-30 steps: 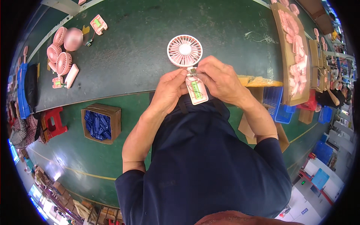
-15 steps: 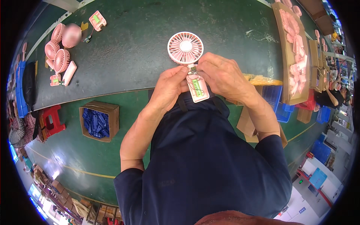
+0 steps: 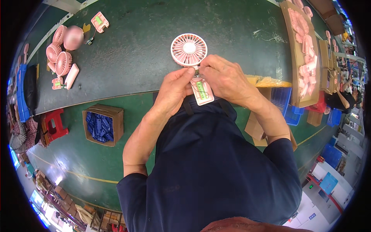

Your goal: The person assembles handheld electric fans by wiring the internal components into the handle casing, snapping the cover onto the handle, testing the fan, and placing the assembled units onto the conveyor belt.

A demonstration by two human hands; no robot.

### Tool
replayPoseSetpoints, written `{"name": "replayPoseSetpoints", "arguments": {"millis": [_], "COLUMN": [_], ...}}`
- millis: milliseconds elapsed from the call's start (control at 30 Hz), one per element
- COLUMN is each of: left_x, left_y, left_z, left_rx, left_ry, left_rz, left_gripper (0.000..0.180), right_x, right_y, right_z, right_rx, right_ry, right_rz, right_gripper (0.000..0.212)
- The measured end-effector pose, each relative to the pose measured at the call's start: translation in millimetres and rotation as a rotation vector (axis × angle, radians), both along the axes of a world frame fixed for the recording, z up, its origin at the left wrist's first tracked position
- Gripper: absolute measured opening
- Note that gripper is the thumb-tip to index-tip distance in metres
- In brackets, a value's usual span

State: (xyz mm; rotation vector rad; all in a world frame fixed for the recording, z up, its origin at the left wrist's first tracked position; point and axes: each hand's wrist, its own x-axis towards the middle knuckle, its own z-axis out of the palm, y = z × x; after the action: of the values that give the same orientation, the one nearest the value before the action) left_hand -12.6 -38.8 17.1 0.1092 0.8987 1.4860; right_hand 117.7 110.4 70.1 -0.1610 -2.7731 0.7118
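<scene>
A pink handheld fan point(image 3: 189, 48) lies between my hands at the table's near edge, its round grille pointing away from me. Its handle is open and shows a green battery cell point(image 3: 202, 91) with thin wires in the pink shell. At the neck sits a small circuit board point(image 3: 196, 72), partly covered by my fingers. My left hand point(image 3: 176, 86) pinches the neck from the left, thumb on top. The fingers of my right hand point(image 3: 224, 77) are closed over the board's right side; whether they hold a wire or other small part is hidden.
Several pink fans point(image 3: 63, 63) and an opened handle shell point(image 3: 100, 22) lie on the dark green table point(image 3: 131, 50) at left. A cardboard tray point(image 3: 290, 34) of pink parts stands at right. Below, a carton point(image 3: 118, 118) holds blue pieces; a red stool point(image 3: 56, 123) is beside it.
The fan has shifted slightly left. My right hand has moved a little left and now covers more of the circuit board. My left hand keeps its hold on the neck.
</scene>
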Motion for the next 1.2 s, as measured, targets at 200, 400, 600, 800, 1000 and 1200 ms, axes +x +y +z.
{"name": "replayPoseSetpoints", "arguments": {"millis": [200,400,600,800,1000,1200], "left_x": [4,5,9,5,5,5], "left_y": [3,6,4,8,10,12], "left_z": [-2,0,-7,9,15,16], "left_rx": [0.045,0.034,0.013,0.037,0.012,0.033], "left_ry": [0.039,0.075,0.193,-0.038,-0.062,-0.083], "left_rz": [0.012,0.044,0.011,0.241,0.276,0.286], "left_gripper": [0.031,0.032,0.030,0.029,0.030,0.029], "right_x": [4,3,5,8,0,-2], "right_y": [4,-1,0,-16,-33,-34], "right_z": [-14,-12,-29,-12,-9,-15], "right_rx": [-0.264,-0.752,-0.913,-0.309,0.045,-0.074], "right_ry": [0.106,-0.020,-0.116,0.308,0.168,0.192], "right_rz": [-0.014,-0.315,-0.315,-0.268,-0.143,-0.193], "right_gripper": [0.015,0.020,0.017,0.025,0.024,0.021]}}
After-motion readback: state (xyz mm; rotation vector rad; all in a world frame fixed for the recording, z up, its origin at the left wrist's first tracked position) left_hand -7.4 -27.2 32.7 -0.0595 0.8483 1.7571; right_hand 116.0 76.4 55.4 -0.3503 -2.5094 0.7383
